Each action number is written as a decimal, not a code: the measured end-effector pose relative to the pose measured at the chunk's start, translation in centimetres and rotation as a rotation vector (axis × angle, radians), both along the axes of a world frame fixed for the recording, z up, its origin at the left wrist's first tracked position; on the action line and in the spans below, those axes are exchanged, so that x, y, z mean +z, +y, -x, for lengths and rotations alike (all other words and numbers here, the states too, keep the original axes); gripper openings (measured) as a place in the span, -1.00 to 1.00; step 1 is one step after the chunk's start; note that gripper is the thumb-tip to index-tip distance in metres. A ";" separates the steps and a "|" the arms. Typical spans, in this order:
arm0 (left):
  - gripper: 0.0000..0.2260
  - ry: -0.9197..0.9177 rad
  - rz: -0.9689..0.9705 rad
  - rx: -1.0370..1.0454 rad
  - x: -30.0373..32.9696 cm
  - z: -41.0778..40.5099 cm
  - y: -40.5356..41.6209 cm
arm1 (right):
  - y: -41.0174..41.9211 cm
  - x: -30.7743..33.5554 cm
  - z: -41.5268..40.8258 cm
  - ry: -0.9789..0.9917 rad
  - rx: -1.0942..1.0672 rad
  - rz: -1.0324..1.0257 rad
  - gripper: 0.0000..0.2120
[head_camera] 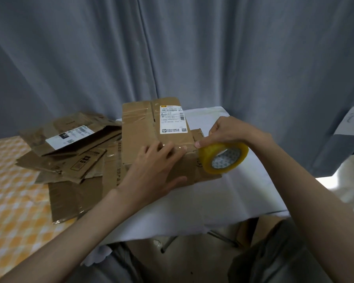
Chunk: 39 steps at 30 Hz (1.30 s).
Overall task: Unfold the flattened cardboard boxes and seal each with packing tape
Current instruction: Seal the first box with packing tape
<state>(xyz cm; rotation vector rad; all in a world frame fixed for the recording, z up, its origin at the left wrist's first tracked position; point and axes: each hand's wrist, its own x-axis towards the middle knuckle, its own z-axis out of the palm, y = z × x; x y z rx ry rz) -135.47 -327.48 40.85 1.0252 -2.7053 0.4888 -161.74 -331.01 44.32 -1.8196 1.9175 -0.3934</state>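
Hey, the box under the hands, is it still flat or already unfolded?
Unfolded. The box stands as a raised block on the white table, top flaps closed; the left hand presses its near edge beside the tape roll.

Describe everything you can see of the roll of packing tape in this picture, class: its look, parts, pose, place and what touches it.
The roll of packing tape is a thick ring of glossy, yellowish clear tape wound on a core with a pale patterned lining. It stands tilted on edge, its open centre facing the camera, at the near right corner of the cardboard box, over the white-covered table. The right hand grips it from above, thumb at its left rim.
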 end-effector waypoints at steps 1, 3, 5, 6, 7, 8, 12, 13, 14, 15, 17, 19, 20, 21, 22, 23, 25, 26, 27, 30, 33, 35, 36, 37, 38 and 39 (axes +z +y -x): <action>-0.44 0.025 -0.017 -0.037 -0.1 0.3 0.0 | -0.2 0.0 0.0 0.002 0.015 -0.006 -0.44; -0.50 0.105 -0.067 -0.109 -0.3 0.9 -0.1 | -0.3 -0.1 0.0 0.006 0.028 0.000 -0.45; -0.48 0.183 -0.134 -0.120 -0.7 1.4 -0.2 | -0.4 -0.3 0.2 -0.012 0.012 0.031 -0.42; -0.43 0.200 -0.156 -0.115 -0.9 1.5 -0.1 | -0.4 -0.5 0.2 -0.030 0.009 0.045 -0.40; -0.37 0.196 -0.161 -0.115 -1.1 1.5 -0.1 | -0.3 -0.8 0.2 -0.049 0.014 0.053 -0.38; -0.33 0.182 -0.158 -0.120 -1.2 1.5 -0.1 | -0.3 -1.0 0.2 -0.065 0.023 0.054 -0.37; -0.30 0.170 -0.181 -0.101 -1.1 1.2 -0.4 | 0.0 -0.9 1.5 -0.110 0.062 0.025 -0.50; -0.30 0.176 -0.190 -0.091 -1.0 1.2 -0.4 | 0.1 -0.7 2.0 -0.124 0.073 0.017 -0.55; -0.31 0.182 -0.198 -0.084 -1.0 1.2 -0.5 | 0.2 -0.6 2.4 -0.126 0.077 0.017 -0.57; -0.31 0.187 -0.200 -0.081 -1.0 1.3 -0.5 | 0.2 -0.5 2.7 -0.111 0.071 0.024 -0.57; -0.31 0.189 -0.198 -0.081 -1.0 1.4 -0.5 | -0.2 -0.8 2.7 -0.067 0.046 0.029 -0.51; -0.31 0.192 -0.209 -0.084 -1.1 1.2 -0.5 | -0.9 -1.4 2.2 -0.033 0.032 0.013 -0.43; -0.31 0.192 -0.216 -0.084 -1.1 1.1 -0.5 | -1.2 -1.8 2.0 -0.021 0.038 0.004 -0.40; -0.31 0.190 -0.219 -0.082 -1.0 1.1 -0.4 | -1.5 -2.0 1.9 -0.020 0.045 -0.006 -0.38; -0.31 0.187 -0.220 -0.079 -1.0 1.0 -0.4 | -1.6 -2.1 1.8 -0.028 0.047 -0.018 -0.38; -0.31 0.185 -0.221 -0.073 -1.0 1.0 -0.3 | -1.5 -2.2 1.8 -0.040 0.049 -0.033 -0.38; -0.32 0.184 -0.222 -0.069 -1.0 1.1 -0.4 | -1.3 -2.6 1.7 -0.076 0.069 -0.059 -0.42; -0.33 0.185 -0.221 -0.071 -0.9 1.2 -0.4 | -1.1 -3.0 1.7 -0.107 0.076 -0.069 -0.44; -0.34 0.188 -0.221 -0.074 -0.8 1.3 -0.5 | -1.0 -3.4 1.7 -0.150 0.075 -0.077 -0.44; -0.41 0.183 -0.200 -0.097 -0.4 1.8 -0.9 | -0.4 -4.3 1.9 -0.268 0.035 -0.084 -0.34; -0.49 0.190 -0.137 -0.104 0.1 2.7 -1.6 | 0.0 -5.1 2.3 -0.345 -0.007 -0.061 -0.27; -0.52 0.224 -0.128 -0.124 0.6 3.8 -2.5 | 0.5 -5.8 2.7 -0.471 -0.045 -0.040 -0.37; -0.54 0.250 -0.143 -0.153 1.1 4.5 -3.1 | 0.7 -6.2 2.9 -0.549 -0.057 -0.019 -0.43; -0.54 0.267 -0.181 -0.172 1.6 5.5 -3.6 | 1.0 -6.5 3.1 -0.607 -0.067 0.007 -0.50; -0.53 0.260 -0.230 -0.171 2.3 6.6 -4.3 | 1.2 -6.8 3.2 -0.646 -0.078 0.034 -0.54; -0.51 0.223 -0.277 -0.151 3.1 7.8 -4.8 | 1.3 -7.1 3.3 -0.660 -0.089 0.057 -0.56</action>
